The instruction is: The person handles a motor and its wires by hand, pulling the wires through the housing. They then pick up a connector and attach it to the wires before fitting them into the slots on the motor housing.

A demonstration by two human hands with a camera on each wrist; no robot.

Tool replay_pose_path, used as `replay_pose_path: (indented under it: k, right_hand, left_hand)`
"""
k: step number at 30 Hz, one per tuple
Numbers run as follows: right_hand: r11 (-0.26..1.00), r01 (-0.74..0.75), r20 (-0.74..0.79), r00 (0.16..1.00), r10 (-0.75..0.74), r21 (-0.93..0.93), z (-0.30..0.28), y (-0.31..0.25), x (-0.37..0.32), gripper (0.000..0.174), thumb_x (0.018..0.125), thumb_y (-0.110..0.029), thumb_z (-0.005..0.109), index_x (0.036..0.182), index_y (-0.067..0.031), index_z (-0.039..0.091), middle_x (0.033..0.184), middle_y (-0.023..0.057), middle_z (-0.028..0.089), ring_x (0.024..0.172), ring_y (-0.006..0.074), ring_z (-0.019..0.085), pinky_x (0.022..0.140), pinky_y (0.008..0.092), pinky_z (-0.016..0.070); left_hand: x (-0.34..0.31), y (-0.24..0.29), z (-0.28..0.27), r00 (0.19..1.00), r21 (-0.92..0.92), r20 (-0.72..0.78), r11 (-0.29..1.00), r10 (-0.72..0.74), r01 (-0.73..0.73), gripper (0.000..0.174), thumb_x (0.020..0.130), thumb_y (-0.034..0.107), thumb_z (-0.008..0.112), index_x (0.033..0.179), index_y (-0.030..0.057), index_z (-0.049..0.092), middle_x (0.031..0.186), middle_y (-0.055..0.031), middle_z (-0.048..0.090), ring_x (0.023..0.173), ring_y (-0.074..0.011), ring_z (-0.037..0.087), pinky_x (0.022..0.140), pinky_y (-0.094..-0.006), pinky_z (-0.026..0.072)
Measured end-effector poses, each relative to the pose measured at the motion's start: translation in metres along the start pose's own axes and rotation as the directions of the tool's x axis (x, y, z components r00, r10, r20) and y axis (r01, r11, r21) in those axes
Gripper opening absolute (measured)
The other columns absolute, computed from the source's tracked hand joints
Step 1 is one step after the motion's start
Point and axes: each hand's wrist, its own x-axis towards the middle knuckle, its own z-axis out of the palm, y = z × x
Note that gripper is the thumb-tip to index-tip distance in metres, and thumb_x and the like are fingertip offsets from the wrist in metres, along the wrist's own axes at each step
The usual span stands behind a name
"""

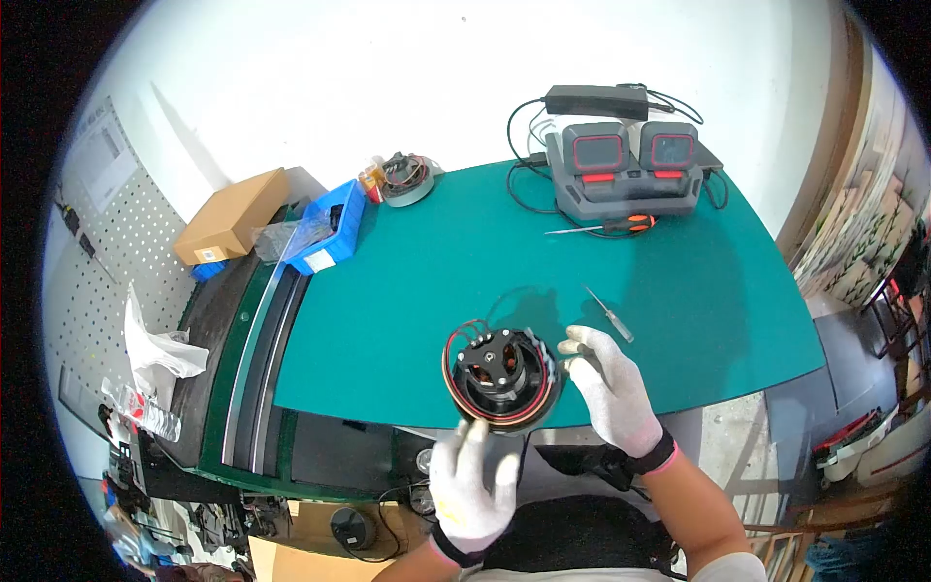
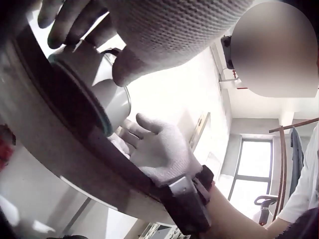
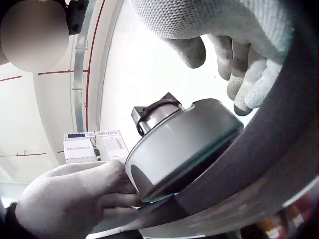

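A round motor unit (image 1: 493, 367) stands near the front edge of the green table, with a black top, copper windings and red wires round its inside. Its smooth grey side shows in the right wrist view, where the motor housing (image 3: 187, 149) rests on the tabletop. My gloved left hand (image 1: 473, 485) is at its front edge, fingers extended and fingertips right at the rim. Beside its right side, my gloved right hand (image 1: 613, 393) has its palm turned inward and its fingers loosely bent, with nothing in them.
A small screwdriver (image 1: 611, 315) lies behind my right hand. Farther back are an orange-handled screwdriver (image 1: 621, 225) and a grey charger station (image 1: 626, 184). A blue bin (image 1: 330, 228), a cardboard box (image 1: 233, 215) and another motor part (image 1: 407, 179) sit at the back left.
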Motion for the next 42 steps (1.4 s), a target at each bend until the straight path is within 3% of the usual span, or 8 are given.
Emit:
replay_pose_path:
  k: [4,14,20,22,24,32,34,42]
  right_hand:
    - [0.999,0.007,0.0,1.0,-0.007,-0.041,0.002,-0.006,-0.002,0.042,0.101,-0.008,0.064,0.141,0.0023,0.057,0.122,0.0203,0.073,0.11,0.027,0.073,0.096,0.0368,0.0555]
    - [0.984,0.123,0.062,0.991,-0.116,-0.13,0.003,-0.01,-0.002,0.044,0.099,-0.01,0.067,0.141,0.002,0.058,0.117,0.0193,0.073,0.105,0.0267,0.074,0.092,0.0362,0.0564]
    - [0.997,0.076,0.015,0.997,-0.076,0.016,0.0,0.003,-0.003,0.055,0.102,-0.007,0.064,0.153,0.0005,0.044,0.118,0.0193,0.074,0.107,0.0259,0.073,0.093,0.0361,0.0565]
    - [0.985,-0.042,0.061,0.998,0.032,0.166,-0.001,-0.005,-0.001,0.055,0.103,-0.004,0.061,0.154,0.0009,0.043,0.116,0.0164,0.074,0.1,0.0222,0.072,0.09,0.0354,0.0565]
    - [0.953,-0.137,0.114,0.987,0.109,0.272,-0.01,-0.013,0.001,0.055,0.102,-0.002,0.06,0.154,0.0011,0.043,0.116,0.0149,0.074,0.097,0.0197,0.07,0.087,0.0343,0.0561]
    - [0.893,-0.307,0.196,0.947,0.253,0.33,-0.016,-0.029,0.004,0.061,0.099,0.0,0.06,0.157,0.0011,0.042,0.105,0.0121,0.075,0.087,0.0148,0.068,0.082,0.0318,0.0555]
    - [0.898,-0.333,0.175,0.94,0.292,0.287,-0.015,-0.034,0.004,0.063,0.097,0.0,0.061,0.158,0.0009,0.041,0.102,0.0122,0.075,0.084,0.0147,0.068,0.08,0.0315,0.0559]
    - [0.894,-0.313,0.169,0.948,0.27,0.321,-0.019,-0.027,0.003,0.061,0.097,0.0,0.062,0.155,0.0011,0.043,0.102,0.0133,0.075,0.085,0.0149,0.07,0.078,0.0309,0.0566]
  left_hand:
    - [-0.008,0.007,0.003,0.98,-0.107,0.001,0.975,0.197,-0.196,0.056,0.087,0.018,0.081,0.136,-0.0038,0.064,0.114,-0.0194,0.064,0.099,-0.0376,0.064,0.089,-0.0462,0.0531]
    - [0.0,0.005,0.006,0.979,-0.208,0.06,0.962,0.194,-0.178,0.048,0.084,0.02,0.085,0.126,0.0024,0.07,0.109,-0.0158,0.065,0.093,-0.0346,0.066,0.084,-0.0425,0.0532]
    - [0.0,-0.029,-0.002,0.975,-0.413,0.001,0.888,-0.221,0.202,0.021,0.094,0.019,0.081,0.091,0.0026,0.068,0.089,-0.0118,0.07,0.078,-0.0231,0.069,0.073,-0.0344,0.0552]
    - [0.002,-0.039,0.004,0.831,-0.671,0.203,0.544,-0.518,0.504,0.026,0.102,0.025,0.075,0.099,0.0008,0.064,0.093,-0.0074,0.07,0.086,-0.0103,0.064,0.079,-0.0288,0.054]
    - [0.009,-0.041,0.004,0.805,-0.789,0.258,0.365,-0.534,0.495,0.022,0.104,0.021,0.07,0.105,0.0002,0.063,0.098,-0.0069,0.071,0.089,-0.0097,0.064,0.082,-0.0282,0.0545]
    - [0.03,-0.021,-0.008,0.758,-0.79,0.213,0.348,-0.616,0.504,0.02,0.109,0.021,0.061,0.108,0.0014,0.066,0.093,-0.0035,0.067,0.082,-0.0117,0.063,0.079,-0.0289,0.052]
    - [0.03,-0.021,-0.01,0.724,-0.812,0.31,0.224,-0.616,0.539,0.02,0.108,0.021,0.062,0.11,0.0019,0.065,0.093,-0.0037,0.067,0.082,-0.0127,0.064,0.08,-0.0307,0.0541]
    - [0.005,-0.024,-0.004,0.778,-0.826,0.343,0.224,-0.526,0.516,0.016,0.106,0.012,0.061,0.117,0.0009,0.065,0.089,-0.0062,0.072,0.084,-0.0135,0.067,0.085,-0.0298,0.0513]
